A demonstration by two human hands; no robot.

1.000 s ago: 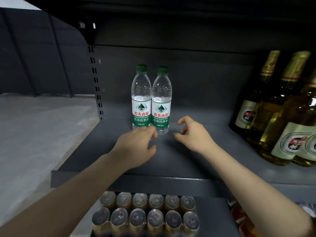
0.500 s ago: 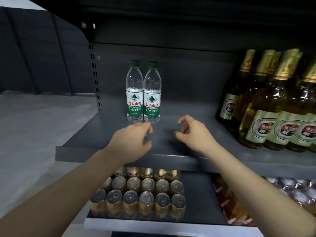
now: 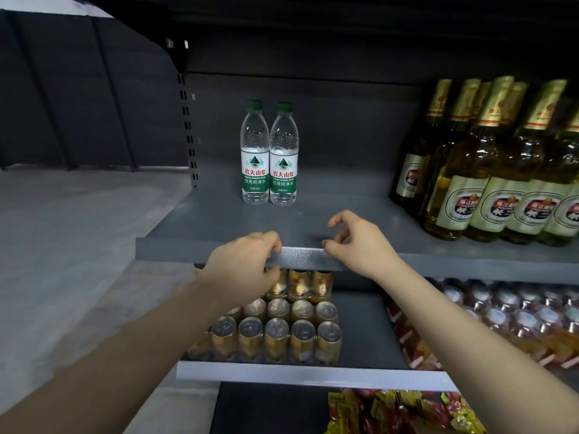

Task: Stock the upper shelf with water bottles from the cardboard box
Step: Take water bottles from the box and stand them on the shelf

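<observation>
Two clear water bottles with green caps stand upright side by side at the back of the grey upper shelf [image 3: 175, 247]: the left bottle [image 3: 254, 155] and the right bottle [image 3: 283, 156] touch each other. My left hand [image 3: 246, 264] hovers in front of the shelf's front edge with loosely curled fingers and holds nothing. My right hand [image 3: 360, 242] is over the same edge, fingers loosely curled, also with nothing in it. Both hands are well clear of the bottles. The cardboard box is out of view.
Several beer bottles [image 3: 488, 170] fill the right side of the upper shelf. Gold cans [image 3: 288, 327] sit on the shelf below, with packaged bottles [image 3: 517, 321] to their right. Snack packets [image 3: 401, 411] lie lower down. Grey floor [image 3: 62, 245] lies to the left.
Both hands have drawn back from the two bottles to the shelf's front edge. The view has pulled back and down, showing the lower shelves.
</observation>
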